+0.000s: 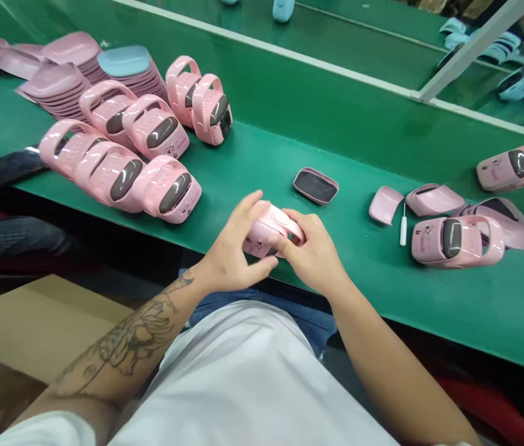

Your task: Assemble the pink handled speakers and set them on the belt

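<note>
1. A pink handled housing (258, 236) is held between both hands, at the near edge of the green bench (359, 285).
2. Its left end is loosely cupped by the left hand (230, 255), with fingers laid over the far side and the thumb spread along the near side; whether the thumb is pressed against it cannot be told.
3. Its handle end is gripped more narrowly by the right hand (315, 253), the thumb being laid across the near side.
4. Just beyond the hands, a dark-lined pink shell (316, 185) is placed.
</note>
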Available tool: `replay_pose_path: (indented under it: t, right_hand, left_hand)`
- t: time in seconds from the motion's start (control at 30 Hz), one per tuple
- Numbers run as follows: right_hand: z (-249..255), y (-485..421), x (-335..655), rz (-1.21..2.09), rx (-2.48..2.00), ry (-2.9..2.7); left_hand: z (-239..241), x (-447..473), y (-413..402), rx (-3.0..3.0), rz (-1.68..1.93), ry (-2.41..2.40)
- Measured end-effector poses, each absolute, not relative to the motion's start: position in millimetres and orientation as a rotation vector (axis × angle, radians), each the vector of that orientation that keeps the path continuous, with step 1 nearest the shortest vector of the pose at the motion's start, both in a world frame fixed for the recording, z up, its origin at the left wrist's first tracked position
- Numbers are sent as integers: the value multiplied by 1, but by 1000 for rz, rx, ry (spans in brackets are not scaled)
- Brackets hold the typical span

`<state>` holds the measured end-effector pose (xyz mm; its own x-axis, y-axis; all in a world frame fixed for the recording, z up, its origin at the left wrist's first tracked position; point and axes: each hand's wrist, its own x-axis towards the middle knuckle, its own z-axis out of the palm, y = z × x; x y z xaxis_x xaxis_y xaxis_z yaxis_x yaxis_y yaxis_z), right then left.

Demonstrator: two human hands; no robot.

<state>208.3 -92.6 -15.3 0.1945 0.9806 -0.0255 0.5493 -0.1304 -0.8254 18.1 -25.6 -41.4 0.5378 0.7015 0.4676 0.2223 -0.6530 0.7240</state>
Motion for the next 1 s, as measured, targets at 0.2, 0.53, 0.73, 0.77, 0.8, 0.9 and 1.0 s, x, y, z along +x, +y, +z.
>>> replay_pose_path:
  t: [0.2, 0.53, 0.73, 0.77, 0.8, 0.9, 1.0]
  right_hand:
    - [-10, -99, 196, 767, -1777, -1498]
    - [-9, -99, 187, 698, -1718, -1537]
    - [-11, -105, 191, 664, -1752, -1522]
    - [-13, -105, 191, 644, -1742, -1532]
    - [-15, -106, 192, 617, -1725, -1542]
    - [-21, -106, 192, 492, -1658, -1578]
    - [-26, -105, 192, 367, -1601, -1658]
  left_hand:
    - [-19, 5, -45, 2334, 782, 999]
    - [-38, 5, -57, 2462, 1184, 967]
    - [-37, 4, -58, 2464, 1237, 902]
    - [-37, 5, -58, 2460, 1251, 897]
    - [-38, 5, -58, 2455, 1264, 893]
    - [-41, 7, -59, 2451, 1291, 861]
    - [-44, 4, -58, 2448, 1292, 830]
